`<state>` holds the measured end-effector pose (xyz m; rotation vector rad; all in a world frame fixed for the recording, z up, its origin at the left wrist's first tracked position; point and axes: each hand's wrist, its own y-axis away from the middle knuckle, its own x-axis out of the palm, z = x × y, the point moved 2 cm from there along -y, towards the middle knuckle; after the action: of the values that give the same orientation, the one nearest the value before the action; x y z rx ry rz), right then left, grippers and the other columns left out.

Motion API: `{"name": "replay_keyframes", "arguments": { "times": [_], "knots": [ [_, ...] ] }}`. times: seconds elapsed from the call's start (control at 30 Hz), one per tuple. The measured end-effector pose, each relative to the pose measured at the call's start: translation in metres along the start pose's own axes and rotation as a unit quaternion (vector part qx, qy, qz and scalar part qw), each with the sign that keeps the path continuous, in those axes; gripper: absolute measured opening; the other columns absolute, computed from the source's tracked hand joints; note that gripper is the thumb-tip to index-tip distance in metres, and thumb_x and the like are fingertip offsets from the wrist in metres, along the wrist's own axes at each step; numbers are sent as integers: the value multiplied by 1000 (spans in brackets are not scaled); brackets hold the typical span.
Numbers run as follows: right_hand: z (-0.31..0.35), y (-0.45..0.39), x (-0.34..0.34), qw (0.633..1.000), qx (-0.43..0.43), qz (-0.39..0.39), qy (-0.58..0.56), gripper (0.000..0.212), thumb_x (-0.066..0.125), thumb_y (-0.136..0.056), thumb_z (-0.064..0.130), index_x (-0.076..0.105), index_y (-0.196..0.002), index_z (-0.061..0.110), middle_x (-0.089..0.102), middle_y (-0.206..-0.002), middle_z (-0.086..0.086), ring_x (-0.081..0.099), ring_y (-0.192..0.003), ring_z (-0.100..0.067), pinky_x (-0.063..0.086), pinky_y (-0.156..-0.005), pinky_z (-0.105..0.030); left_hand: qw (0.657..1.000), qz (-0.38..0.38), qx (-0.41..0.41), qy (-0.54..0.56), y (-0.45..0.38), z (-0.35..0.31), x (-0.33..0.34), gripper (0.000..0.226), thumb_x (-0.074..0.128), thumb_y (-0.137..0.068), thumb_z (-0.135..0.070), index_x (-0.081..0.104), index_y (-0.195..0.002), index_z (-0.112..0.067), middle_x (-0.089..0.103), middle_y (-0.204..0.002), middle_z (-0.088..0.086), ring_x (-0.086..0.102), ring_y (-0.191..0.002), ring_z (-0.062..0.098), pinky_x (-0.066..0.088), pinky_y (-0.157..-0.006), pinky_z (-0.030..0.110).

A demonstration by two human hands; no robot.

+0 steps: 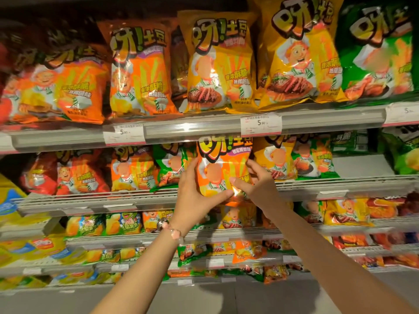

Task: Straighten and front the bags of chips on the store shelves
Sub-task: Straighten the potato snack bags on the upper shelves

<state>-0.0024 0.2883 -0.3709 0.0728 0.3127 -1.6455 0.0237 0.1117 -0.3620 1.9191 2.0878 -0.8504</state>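
Note:
An orange chip bag (223,162) stands upright at the front of the second shelf (340,184), just under the upper shelf's rail. My left hand (195,189) grips its lower left side, thumb under the bottom edge. My right hand (256,182) holds its right side, fingers on the front and edge. A green bag (170,165) sits to its left and a yellow bag (275,162) to its right, both further back. The bag's bottom corner is hidden by my hands.
The top shelf (204,129) carries large orange, yellow and green bags with price tags (260,124) on its rail. Red and orange bags (74,173) fill the second shelf's left side. Lower shelves (226,232) hold several smaller bags. Grey floor lies below.

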Motion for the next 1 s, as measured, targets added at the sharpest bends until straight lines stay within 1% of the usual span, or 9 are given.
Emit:
{"name": "replay_keyframes", "arguments": {
  "times": [0.13, 0.2, 0.27, 0.5, 0.6, 0.67, 0.83, 0.9, 1.0],
  "knots": [
    [-4, -1, -7, 999, 23, -8, -21, 68, 76, -77, 23, 47, -137, 10, 59, -127, 1, 54, -119, -10, 45, -101, -31, 995, -80, -56, 25, -14, 33, -25, 104, 70, -56, -76, 33, -142, -30, 36, -141, -11, 34, -130, 9, 33, -102, 30],
    [-5, 1, -9, 1000, 7, -14, -19, 66, 76, -78, 20, 48, -136, 9, 57, -106, 22, 55, -98, 17, 45, -80, -4, 986, -134, -101, 1, -26, 53, -35, 101, 74, -61, -65, 33, -142, -21, 39, -138, 3, 36, -129, 20, 34, -101, 33],
    [-7, 3, -11, 1000, -8, -20, -10, 62, 75, -79, 15, 49, -134, 5, 48, -94, 32, 48, -80, 32, 38, -63, 5, 979, -150, -134, -26, -37, 70, -40, 99, 79, -65, -53, 31, -143, -16, 41, -136, 10, 35, -128, 25, 33, -100, 34],
    [-1, 9, -16, 998, -40, -39, 27, 53, 73, -80, 7, 53, -128, 0, 49, -92, 33, 48, -80, 32, 37, -63, 5, 961, -107, -193, -168, -65, 89, -43, 112, 76, -58, -68, 29, -140, -7, 57, -127, 15, 54, -116, 36, 41, -98, 51],
    [-1, 8, -18, 997, -40, -53, 32, 47, 73, -79, 6, 58, -123, 5, 51, -88, 36, 49, -80, 32, 36, -63, 6, 948, -92, -205, -226, -70, 91, -43, 99, 70, -63, -71, 37, -134, -10, 62, -121, 11, 56, -114, 36, 27, -104, 55],
    [-3, 6, -20, 997, -33, -61, 35, 43, 74, -78, 7, 58, -116, 16, 55, -77, 37, 50, -77, 31, 36, -62, 6, 957, -96, -195, -191, -71, 93, -42, 90, 72, -68, -65, 43, -133, -11, 62, -122, 10, 56, -114, 35, 32, -103, 53],
    [-5, 3, -20, 997, -25, -66, 44, 58, 75, -78, 13, 53, -131, 6, 51, -95, 30, 51, -82, 28, 38, -67, 5, 975, -153, -138, -82, -66, 87, -48, 68, 79, -69, -50, 53, -116, -7, 68, -94, 10, 63, -79, 28, 50, -64, 38],
    [-2, 2, -18, 997, -19, -57, 55, 58, 75, -79, 16, 53, -132, 10, 59, -103, 21, 57, -93, 13, 46, -81, -6, 978, -146, -137, -54, -64, 86, -52, 64, 78, -71, -49, 55, -115, -8, 68, -92, 8, 64, -81, 27, 53, -69, 40],
    [4, 4, -16, 994, -30, -58, 85, 61, 75, -79, 21, 51, -134, 12, 60, -126, -2, 55, -116, -18, 46, -101, -40, 981, -136, -138, -18, -57, 88, -59, 68, 79, -71, -47, 53, -122, -10, 67, -105, 6, 63, -94, 26, 52, -78, 38]
  ]
}}
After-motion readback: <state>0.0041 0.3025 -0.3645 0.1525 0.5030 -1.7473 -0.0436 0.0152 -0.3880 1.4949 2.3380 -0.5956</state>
